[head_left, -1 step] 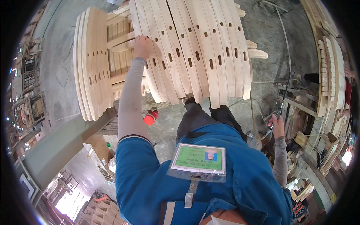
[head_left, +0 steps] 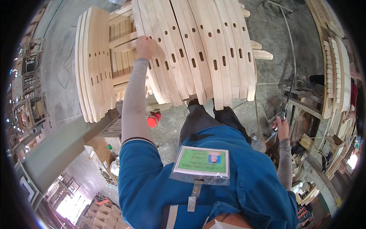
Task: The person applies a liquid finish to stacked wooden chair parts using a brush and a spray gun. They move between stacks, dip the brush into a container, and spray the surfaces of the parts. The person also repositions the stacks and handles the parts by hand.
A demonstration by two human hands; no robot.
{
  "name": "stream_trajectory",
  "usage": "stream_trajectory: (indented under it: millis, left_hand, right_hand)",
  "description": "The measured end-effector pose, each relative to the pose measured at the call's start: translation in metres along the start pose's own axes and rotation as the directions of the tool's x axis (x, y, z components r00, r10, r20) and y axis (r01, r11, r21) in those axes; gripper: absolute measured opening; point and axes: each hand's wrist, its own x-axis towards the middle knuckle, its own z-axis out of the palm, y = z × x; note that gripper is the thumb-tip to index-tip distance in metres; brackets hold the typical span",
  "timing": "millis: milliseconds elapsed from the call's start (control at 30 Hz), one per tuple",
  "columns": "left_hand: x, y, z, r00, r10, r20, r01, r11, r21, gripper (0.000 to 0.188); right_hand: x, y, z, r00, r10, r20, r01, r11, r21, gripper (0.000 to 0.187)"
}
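Observation:
Long pale wooden slats [head_left: 198, 57] with oval slots stand side by side in a row in front of me. My left hand [head_left: 145, 47] is closed at the left edge of this row, its fingers curled over the outermost wooden slat [head_left: 162, 86]. Off to my right, well apart from the slats, my right hand [head_left: 281, 128] is wrapped around a metal air tool [head_left: 283, 108]. A dark hose [head_left: 292, 86] runs up from that tool. The tool's exact kind is hard to make out, since my fingers cover part of it.
Another group of curved slats [head_left: 91, 65] stands to the left, with crosspieces [head_left: 124, 44] between the groups. A red round object [head_left: 153, 119] is below the left arm. Wooden racks with stacked parts [head_left: 335, 76] line the right. Hoses and cords lie on the concrete floor [head_left: 61, 91].

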Motion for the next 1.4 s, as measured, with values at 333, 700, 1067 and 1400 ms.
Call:
stream_trajectory:
  millis: [333, 700, 1067, 1400]
  left_hand:
    - [-0.009, -0.015, -0.023, 0.951, -0.173, 0.255, 0.239, 0.937, -0.254, 0.019]
    - [0.045, -0.025, -0.025, 0.8, 0.191, 0.57, -0.353, 0.916, 0.189, 0.02]
    - [0.024, -0.001, -0.045, 0.952, -0.165, 0.256, 0.102, 0.965, 0.243, 0.017]
    - [-0.143, 0.047, -0.11, 0.494, 0.384, 0.781, 0.076, 0.875, -0.478, 0.016]
  right_hand:
    - [-0.007, -0.008, 0.02, 0.992, -0.079, 0.097, 0.103, 0.958, -0.268, 0.018]
    - [-0.026, -0.02, 0.047, 0.987, -0.141, 0.083, 0.162, 0.906, -0.39, 0.024]
    - [-0.032, -0.021, 0.059, 0.988, -0.095, 0.124, 0.129, 0.944, -0.303, 0.025]
    - [-0.044, -0.01, 0.042, 0.992, -0.104, 0.072, 0.125, 0.9, -0.419, 0.02]
